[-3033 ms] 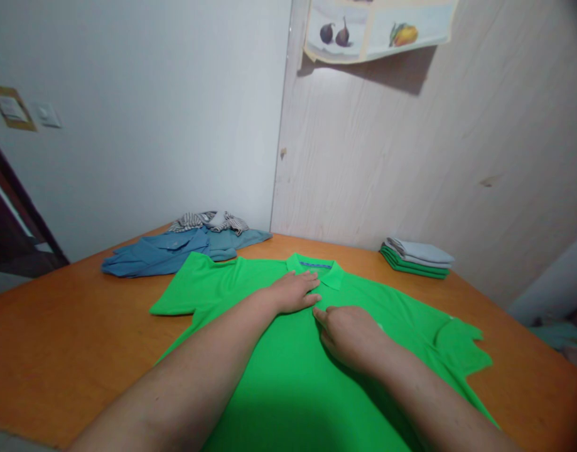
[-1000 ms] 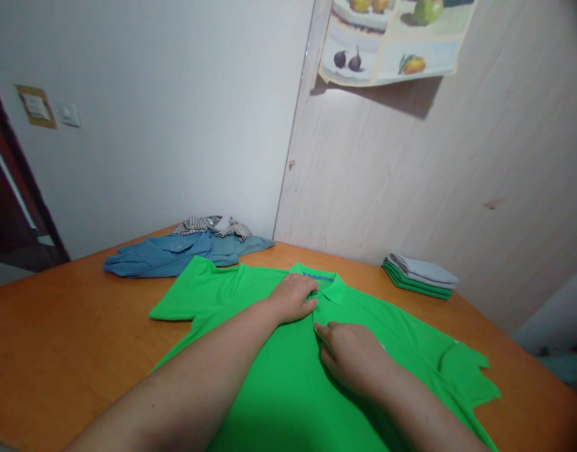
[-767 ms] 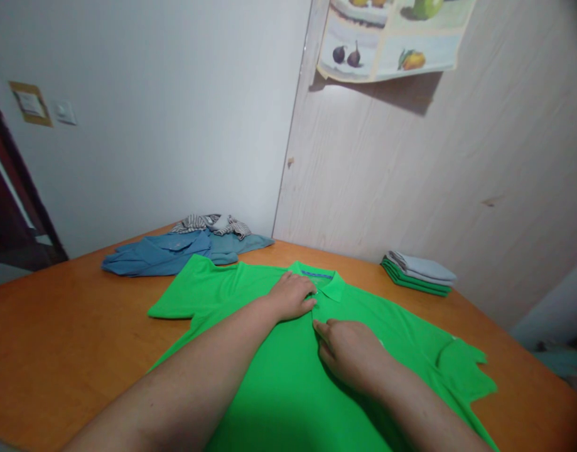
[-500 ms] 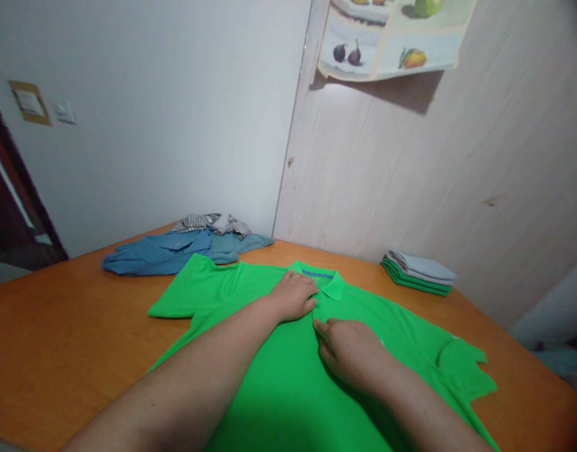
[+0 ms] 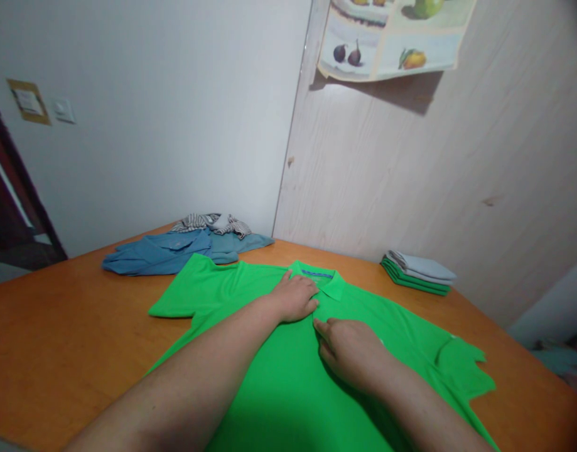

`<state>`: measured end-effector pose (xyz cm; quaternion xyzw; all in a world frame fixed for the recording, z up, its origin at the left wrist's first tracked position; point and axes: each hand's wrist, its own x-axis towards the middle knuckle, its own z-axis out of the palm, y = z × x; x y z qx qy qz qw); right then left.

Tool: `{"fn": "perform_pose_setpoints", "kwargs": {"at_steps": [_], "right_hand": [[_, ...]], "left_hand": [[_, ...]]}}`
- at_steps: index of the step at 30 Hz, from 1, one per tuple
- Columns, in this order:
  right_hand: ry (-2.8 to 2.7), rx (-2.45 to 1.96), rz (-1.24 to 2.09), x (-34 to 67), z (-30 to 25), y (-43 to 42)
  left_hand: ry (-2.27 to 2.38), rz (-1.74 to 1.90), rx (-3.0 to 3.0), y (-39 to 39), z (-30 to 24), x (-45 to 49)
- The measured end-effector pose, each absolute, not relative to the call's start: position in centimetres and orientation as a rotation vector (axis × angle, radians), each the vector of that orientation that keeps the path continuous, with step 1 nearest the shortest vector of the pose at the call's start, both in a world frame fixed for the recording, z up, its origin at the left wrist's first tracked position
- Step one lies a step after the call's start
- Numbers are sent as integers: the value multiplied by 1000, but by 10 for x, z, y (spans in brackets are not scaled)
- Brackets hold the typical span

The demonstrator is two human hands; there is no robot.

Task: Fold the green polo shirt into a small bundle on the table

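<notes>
A bright green polo shirt (image 5: 279,370) is spread front side up, its collar away from me and short sleeves out to both sides. At the left edge of the button placket, just under the collar (image 5: 333,289), my left hand (image 5: 295,297) rests with curled fingers closed on the fabric. Slightly lower and to the right, my right hand (image 5: 353,351) pinches the placket, its fingers drawn together. The two hands are close but apart. The spot under the fingertips is hidden, and so are any buttons there.
An orange-brown table (image 5: 81,333) carries the shirt. Crumpled blue clothing (image 5: 161,251) with a striped garment (image 5: 231,226) lies at the back left. A stack of folded grey and green clothes (image 5: 417,273) sits back right, near the wall. A fruit poster (image 5: 392,47) hangs above.
</notes>
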<state>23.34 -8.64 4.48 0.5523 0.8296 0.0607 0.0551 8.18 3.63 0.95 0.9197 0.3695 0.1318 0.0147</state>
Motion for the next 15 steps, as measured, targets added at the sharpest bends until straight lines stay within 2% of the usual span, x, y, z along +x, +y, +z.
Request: {"fn": "perform_pose_setpoints", "kwargs": {"at_steps": [15], "right_hand": [[2555,1723,141,239,47,-82]], "left_hand": [[1126,386,2825,36,10,79]]}}
